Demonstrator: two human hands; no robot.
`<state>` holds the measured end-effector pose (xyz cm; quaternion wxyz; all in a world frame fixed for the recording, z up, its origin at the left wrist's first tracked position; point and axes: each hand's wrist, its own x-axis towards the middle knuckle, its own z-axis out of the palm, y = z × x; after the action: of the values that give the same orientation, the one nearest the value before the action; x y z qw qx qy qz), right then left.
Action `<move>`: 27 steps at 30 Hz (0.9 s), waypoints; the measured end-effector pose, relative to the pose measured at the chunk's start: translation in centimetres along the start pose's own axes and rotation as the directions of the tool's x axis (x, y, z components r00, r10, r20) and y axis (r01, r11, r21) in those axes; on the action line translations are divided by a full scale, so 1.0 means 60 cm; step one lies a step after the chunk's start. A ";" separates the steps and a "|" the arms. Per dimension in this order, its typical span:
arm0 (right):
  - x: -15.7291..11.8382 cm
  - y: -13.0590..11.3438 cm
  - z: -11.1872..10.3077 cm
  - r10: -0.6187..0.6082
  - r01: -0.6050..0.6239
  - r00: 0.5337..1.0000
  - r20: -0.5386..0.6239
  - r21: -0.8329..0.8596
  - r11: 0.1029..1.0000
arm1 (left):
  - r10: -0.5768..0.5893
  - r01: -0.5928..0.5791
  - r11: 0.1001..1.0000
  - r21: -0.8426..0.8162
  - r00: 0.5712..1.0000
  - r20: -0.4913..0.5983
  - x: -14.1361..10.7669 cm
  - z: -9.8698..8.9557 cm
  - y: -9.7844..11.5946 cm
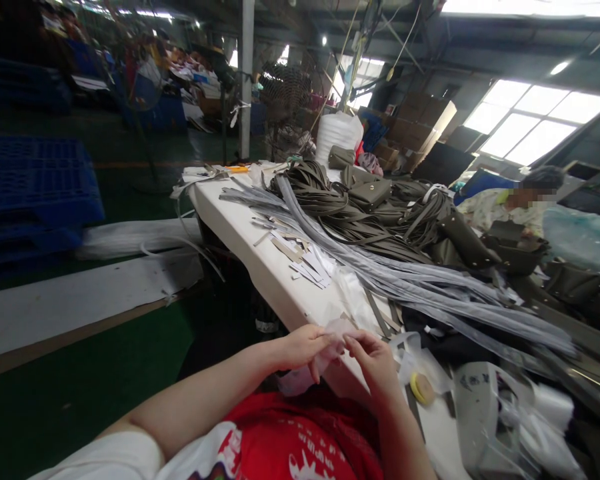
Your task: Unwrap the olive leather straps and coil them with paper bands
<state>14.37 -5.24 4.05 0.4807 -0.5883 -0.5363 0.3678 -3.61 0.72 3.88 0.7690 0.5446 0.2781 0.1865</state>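
Close to the table's near edge, my left hand point(305, 348) and my right hand point(373, 357) almost meet. Both pinch a thin, see-through whitish sheet point(341, 327), perhaps plastic film, bunched between the fingertips. A loose part of it hangs below my left hand, above my lap. Beyond my fingers lies crumpled clear plastic point(350, 290) on the white table point(225, 210). White and beige strips point(310, 263) are scattered farther up the table. Right of my right hand is a yellow tape roll point(422, 388).
Long bundles in grey plastic sleeves point(380, 263) cross the table. Behind them are piled dark olive straps point(340, 213) and bags point(370, 190). A tape dispenser-like grey object point(480, 407) stands front right. A person point(505, 207) sits across; blue pallets point(35, 193) are left.
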 end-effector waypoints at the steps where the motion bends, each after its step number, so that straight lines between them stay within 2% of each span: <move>1: 0.000 -0.002 0.000 0.003 -0.003 1.000 -0.031 0.002 1.000 | -0.006 0.005 1.000 -0.029 0.998 -0.058 0.003 -0.001 -0.002; 5: -0.001 -0.001 -0.009 0.000 -0.004 0.992 -0.125 -0.029 1.000 | 0.022 -0.080 0.980 -0.180 0.953 -0.302 0.016 -0.013 -0.008; 8: -0.002 0.011 -0.022 -0.016 0.008 0.992 -0.122 -0.067 0.998 | 0.036 -0.122 0.973 -0.197 0.920 -0.389 0.021 -0.029 -0.005; 11: -0.002 0.019 -0.027 -0.039 0.030 0.996 -0.083 -0.100 0.995 | 0.049 -0.102 0.986 -0.130 0.931 -0.361 0.020 -0.039 0.002; 14: -0.003 0.017 -0.025 -0.051 0.044 0.997 -0.050 -0.132 0.990 | 0.069 -0.087 0.995 -0.048 0.951 -0.302 0.018 -0.035 0.009; 17: -0.005 0.010 -0.019 -0.060 0.052 0.997 -0.046 -0.143 0.988 | 0.062 -0.039 0.997 0.074 0.936 -0.346 0.022 -0.022 0.010; 20: -0.006 0.004 -0.014 -0.095 0.082 0.993 -0.067 -0.167 0.983 | 0.110 -0.043 0.984 0.173 0.908 -0.403 0.028 -0.012 0.002; 23: -0.006 0.004 -0.013 -0.105 0.087 0.991 -0.088 -0.186 0.979 | 0.078 0.000 0.983 0.185 0.907 -0.414 0.033 -0.008 -0.009; 27: -0.006 0.010 -0.015 -0.087 0.068 0.992 -0.095 -0.186 0.980 | 0.024 0.017 0.994 0.109 0.932 -0.363 0.032 -0.003 -0.013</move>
<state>15.32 -5.71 3.68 0.4658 -0.6265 -0.5648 0.2674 -2.24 1.75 2.67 0.6727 0.5428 0.4245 0.2696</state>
